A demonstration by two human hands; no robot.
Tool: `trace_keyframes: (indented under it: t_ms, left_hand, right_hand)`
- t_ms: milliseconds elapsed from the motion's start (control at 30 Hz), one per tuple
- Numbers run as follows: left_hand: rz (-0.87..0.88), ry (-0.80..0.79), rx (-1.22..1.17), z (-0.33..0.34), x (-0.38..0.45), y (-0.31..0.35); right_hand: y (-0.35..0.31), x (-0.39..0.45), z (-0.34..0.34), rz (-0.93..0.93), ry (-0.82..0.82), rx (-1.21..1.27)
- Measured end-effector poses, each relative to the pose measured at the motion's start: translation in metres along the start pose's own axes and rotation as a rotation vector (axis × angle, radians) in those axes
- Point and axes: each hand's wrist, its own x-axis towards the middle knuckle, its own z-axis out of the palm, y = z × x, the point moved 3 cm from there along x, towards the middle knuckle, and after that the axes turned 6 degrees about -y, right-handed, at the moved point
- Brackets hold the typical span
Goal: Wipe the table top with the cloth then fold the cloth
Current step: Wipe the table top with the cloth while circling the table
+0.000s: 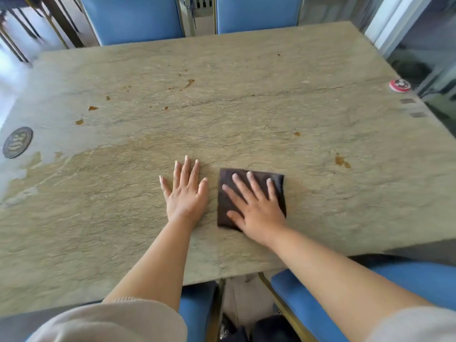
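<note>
A dark brown cloth (225,203), folded into a small square, lies flat on the beige stone table top (246,114) near its front edge. My right hand (256,208) presses down on the cloth with straight, spread fingers. My left hand (186,191) lies flat on the bare table just left of the cloth, not touching it. Brown stains mark the table: a smear (188,83) at the far middle, spots (93,108) at the left, and a blotch (342,161) to the right of the cloth.
A dark round coaster (17,142) sits at the left edge and a red-and-white round lid (399,84) at the right edge. Blue chairs (133,18) stand at the far side; another blue chair (419,280) is at the near side under my right arm.
</note>
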Motion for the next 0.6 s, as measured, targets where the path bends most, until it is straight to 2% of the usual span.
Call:
trace_keyframes:
  t_ms: [100,167,233,267,333,367,400,433,533,567,600]
  left_hand:
    - [-0.041,-0.029,-0.053,-0.004,-0.001,0.008]
    - [-0.048,-0.022,-0.091,-0.004,-0.007,0.023]
    - [-0.016,-0.008,-0.119,0.001,-0.017,0.046]
    - [0.007,-0.009,-0.138,0.006,-0.022,0.059]
    - [0.040,-0.023,-0.162,0.019,-0.032,0.084]
    - [0.036,-0.020,-0.166,0.025,-0.035,0.095]
    - [0.016,-0.007,-0.171,0.030,-0.037,0.102]
    - [-0.011,0.007,-0.176,0.033,-0.038,0.109]
    - [-0.042,0.043,-0.167,0.040,-0.035,0.128]
    - [-0.025,0.042,-0.154,0.042,-0.032,0.138]
    - [-0.002,0.034,-0.139,0.044,-0.028,0.149]
  right_hand:
    - [-0.011,-0.051,0.013,-0.464,-0.076,-0.115]
    - [0.020,-0.066,0.011,-0.615,-0.132,-0.153]
    - [0.055,-0.063,0.004,-0.578,-0.117,-0.140]
    - [0.069,-0.056,0.001,-0.468,-0.083,-0.125]
    - [0.089,-0.039,-0.005,-0.136,-0.071,-0.060]
    - [0.091,-0.036,-0.008,-0.026,-0.084,-0.033]
    - [0.092,-0.036,-0.008,-0.010,-0.099,-0.039]
    - [0.093,-0.040,-0.008,-0.091,-0.119,-0.065]
    - [0.137,-0.071,-0.004,-0.500,-0.105,-0.156]
    - [0.162,-0.081,-0.002,-0.537,-0.084,-0.167]
    - [0.187,-0.087,0.000,-0.490,-0.069,-0.163]
